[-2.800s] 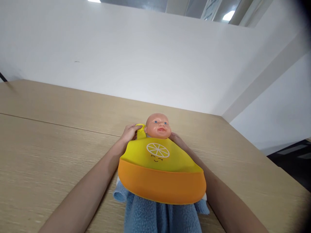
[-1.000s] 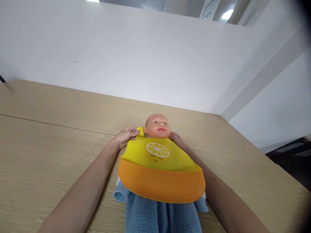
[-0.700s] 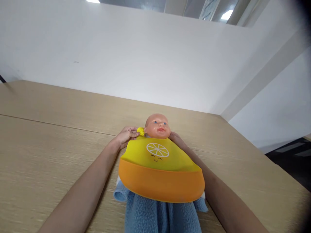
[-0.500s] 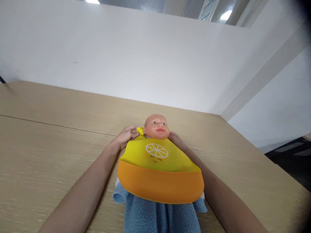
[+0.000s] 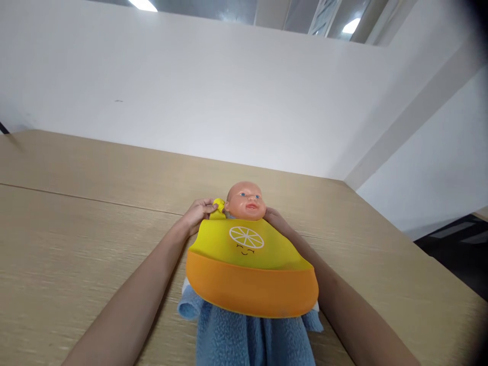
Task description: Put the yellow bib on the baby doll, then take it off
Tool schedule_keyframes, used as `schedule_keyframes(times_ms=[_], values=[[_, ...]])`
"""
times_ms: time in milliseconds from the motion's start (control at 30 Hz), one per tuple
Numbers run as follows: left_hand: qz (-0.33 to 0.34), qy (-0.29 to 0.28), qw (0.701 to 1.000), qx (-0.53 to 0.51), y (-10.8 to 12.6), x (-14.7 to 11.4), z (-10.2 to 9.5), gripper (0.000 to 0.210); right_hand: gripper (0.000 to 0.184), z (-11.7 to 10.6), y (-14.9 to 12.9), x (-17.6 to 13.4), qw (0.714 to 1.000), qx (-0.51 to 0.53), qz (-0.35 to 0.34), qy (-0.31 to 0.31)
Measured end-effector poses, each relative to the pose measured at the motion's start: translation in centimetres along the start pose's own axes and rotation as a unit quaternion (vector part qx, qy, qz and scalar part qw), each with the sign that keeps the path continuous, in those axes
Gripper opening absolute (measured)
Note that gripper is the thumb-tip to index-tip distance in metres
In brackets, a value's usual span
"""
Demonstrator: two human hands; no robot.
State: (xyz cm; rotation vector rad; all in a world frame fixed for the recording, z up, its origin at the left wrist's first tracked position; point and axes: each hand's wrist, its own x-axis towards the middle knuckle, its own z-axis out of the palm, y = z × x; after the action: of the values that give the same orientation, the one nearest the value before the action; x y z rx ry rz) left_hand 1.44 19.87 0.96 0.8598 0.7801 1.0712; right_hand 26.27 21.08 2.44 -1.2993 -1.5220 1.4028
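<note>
A baby doll (image 5: 246, 199) lies face up on the wooden table in fuzzy blue clothing (image 5: 229, 335). Across its chest spreads a yellow silicone bib (image 5: 213, 241) with an orange pocket, a white citrus slice and a smiling face printed on it. Left of the doll's head, my left hand (image 5: 198, 213) pinches the bib's yellow neck strap (image 5: 218, 207). My right hand (image 5: 273, 217) is at the other side of the doll's neck, its fingers hidden behind the head and bib. What those fingers touch does not show.
The light wooden table (image 5: 95, 244) has a seam running across it. A white wall (image 5: 213, 91) rises behind its far edge. Low on the right, beyond the table's edge, is a dark object (image 5: 457, 249).
The strap in my left hand stands slightly higher and shows more of its length. My right hand has stayed nearly still by the neck. The view has tilted a little.
</note>
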Motion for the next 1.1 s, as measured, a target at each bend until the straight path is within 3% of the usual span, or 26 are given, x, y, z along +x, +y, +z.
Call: schedule_keyframes(times_ms=[100, 300, 467, 567, 667, 867, 1033, 1100], values=[[0.004, 0.050, 0.998, 0.029, 0.1, -0.1, 0.4, 0.021, 0.025, -0.2, 0.0, 0.1, 0.999, -0.040, -0.007, 0.008], [0.043, 0.088, 0.992, 0.081, 0.4, -0.1, 0.8, 0.038, 0.025, -0.7, -0.3, -0.1, 0.995, -0.087, -0.047, 0.009], [0.021, 0.059, 0.987, 0.146, 0.3, 0.1, 0.4, 0.029, 0.027, -1.2, -0.6, -0.5, 0.993, -0.109, -0.041, 0.033], [0.040, 0.058, 0.982, 0.177, 0.1, 0.3, -0.1, 0.023, 0.026, -1.6, -0.2, -0.8, 0.989, -0.130, -0.053, 0.054], [0.047, 0.050, 0.977, 0.203, 0.0, 0.4, -0.7, 0.030, 0.027, -2.2, 0.8, -1.2, 0.991, -0.088, -0.083, 0.061], [0.014, 0.001, 0.975, 0.220, 0.1, -0.8, -1.4, 0.037, 0.027, -3.4, 2.5, -1.9, 0.996, -0.004, -0.086, 0.021], [0.011, -0.013, 0.973, 0.232, 0.0, -2.1, -1.1, 0.046, 0.033, -4.3, 2.5, -3.0, 0.989, -0.056, -0.122, -0.067], [0.020, 0.005, 0.967, 0.255, -0.1, -2.3, -0.9, 0.045, 0.033, -4.2, 2.7, -3.3, 0.982, -0.092, -0.152, -0.060]])
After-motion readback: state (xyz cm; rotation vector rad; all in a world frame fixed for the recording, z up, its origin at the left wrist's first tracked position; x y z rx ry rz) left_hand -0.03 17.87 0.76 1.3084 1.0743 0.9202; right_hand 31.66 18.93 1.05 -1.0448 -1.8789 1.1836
